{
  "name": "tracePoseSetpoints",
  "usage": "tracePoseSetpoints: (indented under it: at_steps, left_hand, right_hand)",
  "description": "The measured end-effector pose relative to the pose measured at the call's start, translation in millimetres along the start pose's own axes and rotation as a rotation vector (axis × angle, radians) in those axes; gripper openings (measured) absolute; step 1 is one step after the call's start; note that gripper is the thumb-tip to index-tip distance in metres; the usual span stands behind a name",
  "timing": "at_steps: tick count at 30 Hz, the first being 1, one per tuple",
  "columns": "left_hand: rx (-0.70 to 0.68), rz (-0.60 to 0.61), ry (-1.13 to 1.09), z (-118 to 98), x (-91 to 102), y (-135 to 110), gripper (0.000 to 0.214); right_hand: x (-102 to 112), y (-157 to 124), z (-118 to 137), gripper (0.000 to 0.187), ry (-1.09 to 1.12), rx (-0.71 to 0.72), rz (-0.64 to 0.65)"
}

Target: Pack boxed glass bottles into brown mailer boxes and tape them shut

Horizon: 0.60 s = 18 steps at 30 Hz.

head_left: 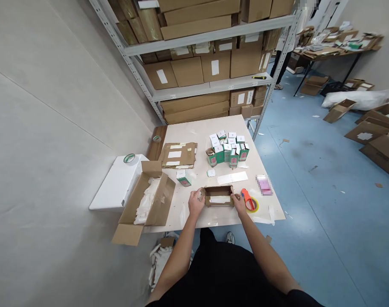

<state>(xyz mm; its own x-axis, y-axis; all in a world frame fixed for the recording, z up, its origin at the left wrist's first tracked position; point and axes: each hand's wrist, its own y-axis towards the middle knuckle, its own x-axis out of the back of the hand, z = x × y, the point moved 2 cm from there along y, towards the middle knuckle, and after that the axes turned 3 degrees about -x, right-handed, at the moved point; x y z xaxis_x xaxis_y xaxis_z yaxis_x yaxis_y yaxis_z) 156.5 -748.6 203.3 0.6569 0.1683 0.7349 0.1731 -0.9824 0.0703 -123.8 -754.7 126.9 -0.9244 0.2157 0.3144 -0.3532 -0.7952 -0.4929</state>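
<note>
A small open cardboard box (219,204) lies near the table's front edge, with a white label strip on it. My left hand (196,203) grips its left end, fingers curled at the edge. At the opposite end my right hand (239,203) is closed on the box's side. Just right of that hand sits an orange tape dispenser (248,199) with a yellow-edged roll. Beyond the box are a white paper strip (232,177) and a small white card (211,173). One green-and-white carton (184,178) stands alone at the left; several similar cartons (227,152) cluster farther back.
Flattened cardboard (179,155) lies on the table (202,128). At the left, a large open carton (165,198) holds white packing material. Metal shelving (194,88) full of boxes borders the table's back. A pink item (265,186) sits near the right edge. A person stands beyond the shelves.
</note>
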Motion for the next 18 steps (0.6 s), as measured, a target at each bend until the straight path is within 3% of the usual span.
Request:
tracePoseSetpoints:
  at_steps: [4, 7, 12, 15, 18]
  left_hand:
    - [-0.127, 0.239, 0.171, -19.4, -8.9, 13.7, 0.037]
    - [-0.048, 0.315, 0.208, -13.2, -17.5, 16.3, 0.026]
    - [0.110, 0.400, -0.017, 7.7, -24.6, 8.7, 0.036]
    - [0.122, 0.422, -0.134, 14.9, -26.7, 0.5, 0.034]
    - [0.142, 0.442, -0.179, 20.9, -27.9, -4.0, 0.048]
  right_hand:
    - [-3.8, 0.3, 11.4, 0.066, -0.123, -0.013, 0.011]
    - [-3.2, 1.8, 16.0, 0.055, -0.179, -0.045, 0.022]
    - [2.7, 3.0, 11.7, 0.051, -0.060, -0.082, 0.041]
    - [2.8, 1.7, 8.9, 0.060, -0.014, -0.068, 0.070]
    - [0.4, 1.1, 10.3, 0.067, -0.062, -0.043, 0.089]
